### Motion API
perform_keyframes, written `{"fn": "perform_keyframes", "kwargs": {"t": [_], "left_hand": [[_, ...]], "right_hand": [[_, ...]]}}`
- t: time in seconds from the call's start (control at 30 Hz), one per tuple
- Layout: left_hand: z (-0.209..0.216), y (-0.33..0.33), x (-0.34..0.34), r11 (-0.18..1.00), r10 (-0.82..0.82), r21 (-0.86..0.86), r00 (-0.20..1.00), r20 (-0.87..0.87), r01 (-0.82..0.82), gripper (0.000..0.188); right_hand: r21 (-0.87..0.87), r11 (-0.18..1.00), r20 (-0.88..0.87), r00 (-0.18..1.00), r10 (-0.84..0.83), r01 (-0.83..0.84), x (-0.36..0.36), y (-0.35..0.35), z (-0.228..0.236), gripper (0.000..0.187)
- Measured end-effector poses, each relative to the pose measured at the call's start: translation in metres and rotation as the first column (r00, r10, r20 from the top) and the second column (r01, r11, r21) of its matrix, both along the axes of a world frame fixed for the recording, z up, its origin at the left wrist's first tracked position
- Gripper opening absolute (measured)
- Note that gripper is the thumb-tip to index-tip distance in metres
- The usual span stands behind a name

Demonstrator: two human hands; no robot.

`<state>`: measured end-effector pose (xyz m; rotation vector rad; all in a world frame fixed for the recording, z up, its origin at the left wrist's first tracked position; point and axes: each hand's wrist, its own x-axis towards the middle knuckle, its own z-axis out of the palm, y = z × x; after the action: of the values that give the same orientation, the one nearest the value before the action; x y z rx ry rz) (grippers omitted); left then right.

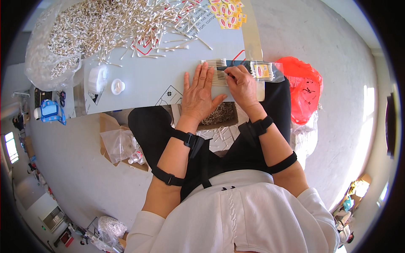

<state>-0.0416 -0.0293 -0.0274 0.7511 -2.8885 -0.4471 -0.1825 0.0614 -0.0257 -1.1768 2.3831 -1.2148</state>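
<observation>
My left hand (pixel 198 95) lies flat on the table with its fingers stretched out, along the left end of a neat row of cotton swabs (pixel 220 78). Over the right end of that row my right hand (pixel 243 86) is closed, thumb and fingers bent together. Whatever its fingertips hold, if anything, is hidden. Just right of them a clear plastic bag (pixel 278 72) contains lined-up cotton swabs and a yellow label card (pixel 262 71). Swab heads (pixel 216 63) show in a row above my left fingertips.
A big heap of loose cotton swabs (pixel 97 29) covers the far left of the table (pixel 139 84). Several yellow label cards (pixel 228 14) lie at the far right. A small white round tub (pixel 118 87) stands left. A red bag (pixel 298 90) hangs right; an open carton (pixel 219 116) is below.
</observation>
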Motion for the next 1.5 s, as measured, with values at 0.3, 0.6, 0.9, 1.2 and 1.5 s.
{"fn": "perform_keyframes", "kwargs": {"t": [0.3,0.6,0.9,1.2,1.5], "left_hand": [[0.003,0.000,-0.001,1.000,-0.001,0.011,1.000,0.017,0.001,0.091],[0.001,0.000,0.000,1.000,-0.003,0.006,1.000,0.014,0.003,0.091],[0.001,-0.001,0.001,1.000,-0.006,-0.003,1.000,-0.010,0.006,0.091],[0.004,0.000,0.000,1.000,-0.012,0.003,1.000,-0.021,0.012,0.089],[0.004,-0.001,0.003,1.000,-0.014,0.010,1.000,-0.018,0.015,0.089]], "right_hand": [[-0.063,0.998,0.039,0.999,0.003,0.000,-0.014,-0.009,-0.003,0.007],[-0.074,0.997,0.003,1.000,0.022,-0.021,-0.027,-0.024,-0.003,0.007],[-0.001,0.997,-0.054,0.996,0.075,-0.075,-0.025,-0.023,-0.002,0.005],[0.008,0.998,-0.154,0.986,0.064,-0.064,-0.045,-0.046,-0.007,0.005],[0.025,0.985,-0.036,0.984,0.174,-0.173,-0.053,-0.030,0.014,0.018]]}}
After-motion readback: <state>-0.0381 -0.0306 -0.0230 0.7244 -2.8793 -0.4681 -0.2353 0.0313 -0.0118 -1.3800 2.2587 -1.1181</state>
